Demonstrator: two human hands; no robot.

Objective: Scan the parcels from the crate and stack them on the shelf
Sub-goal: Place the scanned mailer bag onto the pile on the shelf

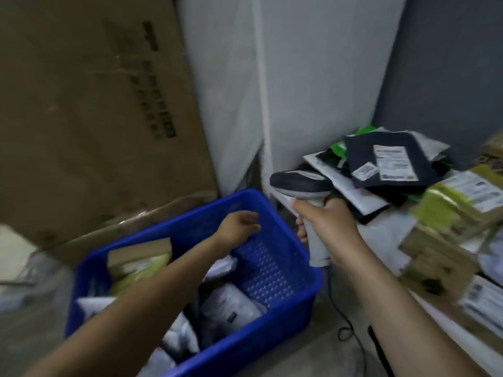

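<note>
Print on the cardboard box (89, 104) at 10 o'clock is blurred, unreadable. Labels on shelf parcels (392, 161) at 3 o'clock too smeared to read. Left arm hides part of the crate (275, 270) contents. Right edge cuts the parcels.

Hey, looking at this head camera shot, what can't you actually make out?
- Head view: label text on the dark parcel is too blurred to read.
- Print on the cardboard box is smeared by motion.
- Crate contents are partly hidden by the left arm; the near corner is cut off by the bottom edge.
- Left hand is open and empty.
- Scanner trigger is covered by the right hand.
</note>
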